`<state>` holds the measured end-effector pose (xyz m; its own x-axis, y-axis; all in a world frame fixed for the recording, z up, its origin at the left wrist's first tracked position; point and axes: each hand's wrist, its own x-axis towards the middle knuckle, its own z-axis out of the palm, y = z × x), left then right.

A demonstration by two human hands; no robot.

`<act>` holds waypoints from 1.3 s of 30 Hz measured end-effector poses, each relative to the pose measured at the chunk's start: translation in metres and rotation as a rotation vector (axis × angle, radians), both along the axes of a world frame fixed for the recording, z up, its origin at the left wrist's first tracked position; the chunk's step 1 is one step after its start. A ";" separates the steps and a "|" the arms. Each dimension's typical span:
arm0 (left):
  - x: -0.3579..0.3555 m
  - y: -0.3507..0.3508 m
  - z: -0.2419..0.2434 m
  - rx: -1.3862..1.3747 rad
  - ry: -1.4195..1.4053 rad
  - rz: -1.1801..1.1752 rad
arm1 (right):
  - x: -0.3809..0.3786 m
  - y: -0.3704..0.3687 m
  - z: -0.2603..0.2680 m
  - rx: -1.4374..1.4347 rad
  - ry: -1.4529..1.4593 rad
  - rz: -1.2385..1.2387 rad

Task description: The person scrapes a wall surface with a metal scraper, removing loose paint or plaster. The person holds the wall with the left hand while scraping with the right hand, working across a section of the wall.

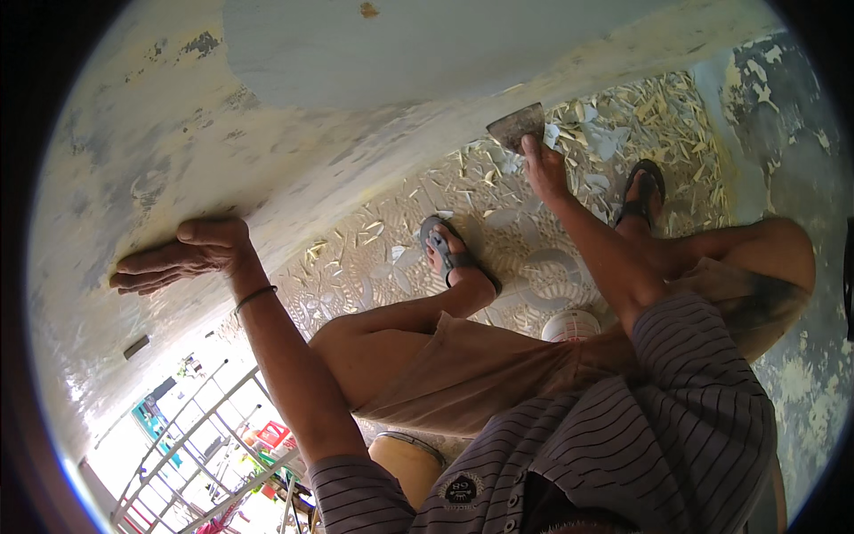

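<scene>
My left hand (pixel 180 257) lies against the wall (pixel 300 167), its fingers extended and pointing left, with nothing in its grasp. A dark band circles that wrist. My right hand (pixel 546 168) grips a scraper with a wide, worn metal blade (pixel 520 127); its handle is hidden in the fist. The blade is near the base of the wall, and whether it touches cannot be told. The wall is mottled yellow, grey and white, with a smoother grey area (pixel 413 53) at the top of the view. Paint flakes (pixel 667 120) lie thickly below and right of the scraper.
My sandaled feet rest on the patterned floor (pixel 514 233) among scattered flakes. A whitish bucket (pixel 570 326) is between my legs. Another wall with peeling paint (pixel 780 133) stands at right. A rounded tan object (pixel 407 464) is beneath me; a metal grille (pixel 200 440) stands at lower left.
</scene>
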<state>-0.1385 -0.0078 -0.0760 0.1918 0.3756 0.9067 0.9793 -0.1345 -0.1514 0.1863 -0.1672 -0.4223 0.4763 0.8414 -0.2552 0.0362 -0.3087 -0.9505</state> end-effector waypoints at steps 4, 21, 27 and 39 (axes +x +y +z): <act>0.000 0.000 -0.001 0.000 0.004 -0.005 | -0.001 0.017 0.006 0.039 0.042 0.015; 0.000 -0.001 -0.002 0.002 0.012 -0.010 | -0.027 0.044 0.016 0.344 0.187 -0.020; 0.000 0.002 -0.002 0.004 -0.012 -0.002 | -0.018 0.055 0.101 0.273 0.304 0.043; 0.008 0.002 0.002 -0.008 -0.015 -0.027 | 0.040 -0.008 -0.063 0.055 -0.477 0.049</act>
<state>-0.1304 -0.0058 -0.0744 0.1887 0.3778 0.9065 0.9774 -0.1618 -0.1360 0.2267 -0.1752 -0.4854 0.4887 0.8720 0.0279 0.4854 -0.2452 -0.8392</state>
